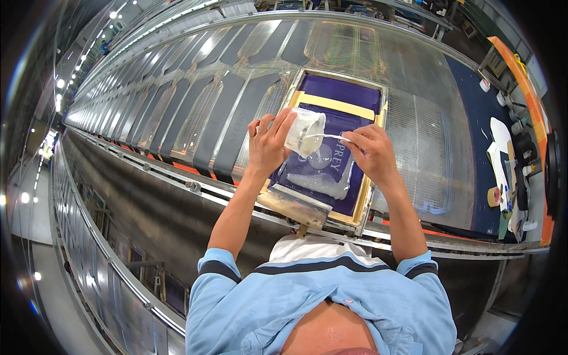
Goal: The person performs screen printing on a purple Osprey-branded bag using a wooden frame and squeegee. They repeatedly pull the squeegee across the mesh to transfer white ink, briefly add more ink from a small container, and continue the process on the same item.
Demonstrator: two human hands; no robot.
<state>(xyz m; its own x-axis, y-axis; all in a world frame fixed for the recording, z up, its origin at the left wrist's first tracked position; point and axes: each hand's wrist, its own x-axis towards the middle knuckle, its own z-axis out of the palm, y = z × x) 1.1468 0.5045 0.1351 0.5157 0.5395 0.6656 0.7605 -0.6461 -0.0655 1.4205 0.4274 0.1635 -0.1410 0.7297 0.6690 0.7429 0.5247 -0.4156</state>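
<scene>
The long metal table [414, 136] runs both sides of our purple screen [337, 90] in a lamp-lit hall. Above the screen, our left hand [269, 144] clasps a cloudy cup [306, 125]; our right [373, 151] pinches a white stick [331, 136] reaching its mouth.

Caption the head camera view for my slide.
Left hand holds a tilted translucent tub, right hand a white stick, above a purple framed screen.
</scene>
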